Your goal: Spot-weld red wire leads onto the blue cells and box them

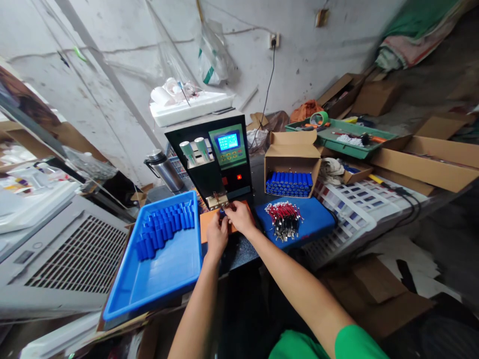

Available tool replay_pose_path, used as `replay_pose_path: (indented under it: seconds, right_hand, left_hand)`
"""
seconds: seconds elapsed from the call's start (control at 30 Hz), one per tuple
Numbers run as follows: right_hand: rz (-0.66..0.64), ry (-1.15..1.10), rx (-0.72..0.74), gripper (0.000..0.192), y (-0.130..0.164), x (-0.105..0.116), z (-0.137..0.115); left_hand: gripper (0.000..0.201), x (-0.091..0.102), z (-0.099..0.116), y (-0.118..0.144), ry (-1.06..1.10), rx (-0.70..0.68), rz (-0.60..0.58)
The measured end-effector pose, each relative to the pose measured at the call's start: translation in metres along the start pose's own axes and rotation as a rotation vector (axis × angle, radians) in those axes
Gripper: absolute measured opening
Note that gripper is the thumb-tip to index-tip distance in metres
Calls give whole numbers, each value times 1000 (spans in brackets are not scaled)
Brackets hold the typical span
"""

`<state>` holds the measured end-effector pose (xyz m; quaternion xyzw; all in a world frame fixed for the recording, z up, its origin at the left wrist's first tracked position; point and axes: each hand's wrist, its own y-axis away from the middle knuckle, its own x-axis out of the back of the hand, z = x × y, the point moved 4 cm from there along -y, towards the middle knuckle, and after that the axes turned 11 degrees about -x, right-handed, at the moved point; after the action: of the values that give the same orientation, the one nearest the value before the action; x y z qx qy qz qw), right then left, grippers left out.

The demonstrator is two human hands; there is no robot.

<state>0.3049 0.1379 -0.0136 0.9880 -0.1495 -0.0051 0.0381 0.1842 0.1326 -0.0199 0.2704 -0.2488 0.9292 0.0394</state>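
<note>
Both my hands are at the electrodes of a black spot welder (205, 182) with a lit blue display. My left hand (217, 233) is closed, its fingers pinching a blue battery cell (222, 213) that shows only in part. From the right, my right hand (240, 217) closes on the same cell just below the electrode tips. Beneath them lies an orange block (207, 227). Left of my hands, a blue tray (168, 271) holds rows of upright blue cells (164, 227). On the right, red and black wire leads (284, 219) are heaped on a blue surface (318, 219).
An open cardboard box (292, 144) of blue cells stands behind the leads. A steel flask (164, 169) is left of the welder, and a white foam tray (190, 107) sits on top. A green tool tray (348, 144) and a white plastic basket (340, 219) are at right.
</note>
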Motion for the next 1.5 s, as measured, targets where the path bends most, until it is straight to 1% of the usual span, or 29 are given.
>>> replay_pose_path:
  seconds: [0.17,0.3,0.43,0.53,0.6,0.67,0.73,0.8,0.93,1.03,1.1,1.17,1.23,1.3,1.4,1.5]
  right_hand:
    - [-18,-33,-12,13,-2,-2,3]
    - [-30,-39,-25,14,-3,-1,4]
    - [-48,-24,-14,17,-2,1,2]
    - [-90,-51,-53,18,-1,2,4]
    - [-122,-97,-84,18,1,6,4]
    - [-133,-141,-97,20,5,16,4]
    - [-112,-170,-89,23,8,33,3]
    - [-77,-188,-61,29,11,56,2]
    - [47,-215,5,38,10,116,7]
    - [183,-223,25,42,5,165,18]
    - [282,-234,37,43,1,196,28]
    - [404,-231,52,44,-1,225,40]
    - [520,-243,60,46,-1,247,51]
    - [594,-265,62,46,0,260,60]
    - [606,-264,81,43,0,264,65]
    - [587,-222,104,39,-2,262,64]
  left_hand:
    - [33,1,2,0,-14,2,1]
    - [33,-1,-1,1,-1,15,5]
    - [33,-2,-1,0,60,-5,11]
    - [32,-1,2,-2,103,-18,-6]
    - [34,1,6,-4,122,-33,-8]
    - [38,3,10,-5,126,-46,7]
    - [40,5,12,-5,122,-41,24]
    - [41,5,12,-4,117,-18,29]
    - [39,4,11,3,70,-2,29]
    - [36,5,16,9,-15,-85,54]
    - [34,3,22,12,-56,-159,74]
    - [33,-2,32,12,-55,-204,82]
    - [32,-12,43,6,-18,-223,79]
    - [33,-27,57,-7,33,-242,77]
    - [37,-60,76,-38,92,-261,74]
    - [42,-101,88,-73,106,-268,54]
